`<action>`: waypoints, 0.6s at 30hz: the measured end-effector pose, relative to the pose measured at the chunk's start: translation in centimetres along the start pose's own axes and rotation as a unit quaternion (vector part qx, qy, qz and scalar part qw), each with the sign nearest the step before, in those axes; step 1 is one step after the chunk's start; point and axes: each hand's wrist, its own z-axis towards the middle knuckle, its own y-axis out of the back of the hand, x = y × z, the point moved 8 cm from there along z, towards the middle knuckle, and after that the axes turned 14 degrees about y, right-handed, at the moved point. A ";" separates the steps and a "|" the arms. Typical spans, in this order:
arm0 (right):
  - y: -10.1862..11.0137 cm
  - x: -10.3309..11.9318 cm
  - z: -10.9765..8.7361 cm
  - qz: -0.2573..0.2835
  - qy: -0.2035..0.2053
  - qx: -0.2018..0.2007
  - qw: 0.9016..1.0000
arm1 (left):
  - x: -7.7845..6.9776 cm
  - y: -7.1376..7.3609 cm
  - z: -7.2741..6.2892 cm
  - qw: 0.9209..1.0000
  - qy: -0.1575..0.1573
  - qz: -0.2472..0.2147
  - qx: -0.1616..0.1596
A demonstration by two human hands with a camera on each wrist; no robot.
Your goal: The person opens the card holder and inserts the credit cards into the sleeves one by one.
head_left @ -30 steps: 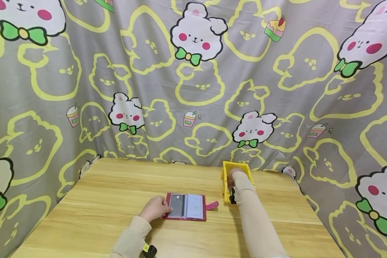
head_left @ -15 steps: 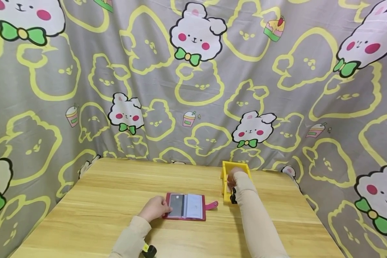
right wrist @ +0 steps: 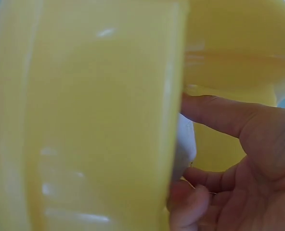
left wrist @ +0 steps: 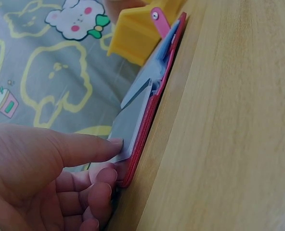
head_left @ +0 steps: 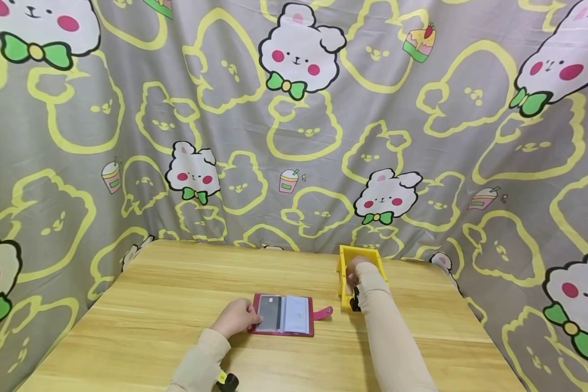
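Note:
A red card holder [head_left: 310, 326] lies spread open on the table, clear sleeves upward and its pink snap strap [head_left: 323, 313] pointing right. My left hand [head_left: 235, 317] pinches its left edge. In the left wrist view, the thumb [left wrist: 97, 147] presses on the sleeve with a dark grey card [left wrist: 129, 122], fingers curled below the cover. My right hand [head_left: 356, 268] reaches down into a yellow bin [head_left: 344, 296] at the back right. Between its thumb and fingers the right wrist view shows a white card-like thing [right wrist: 185, 144], partly hidden behind the bin's wall.
The wooden table [head_left: 176, 277] ends at a grey patterned curtain [head_left: 245, 218], which rises behind and along both sides. The yellow bin stands near the table's back edge. A black wrist strap part [head_left: 227, 381] sits beneath the left sleeve.

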 end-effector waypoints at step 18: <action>2.9 1.1 -0.7 -0.009 0.030 -0.044 0.999 | -0.4 0.3 -0.5 1.000 -0.009 0.010 -0.007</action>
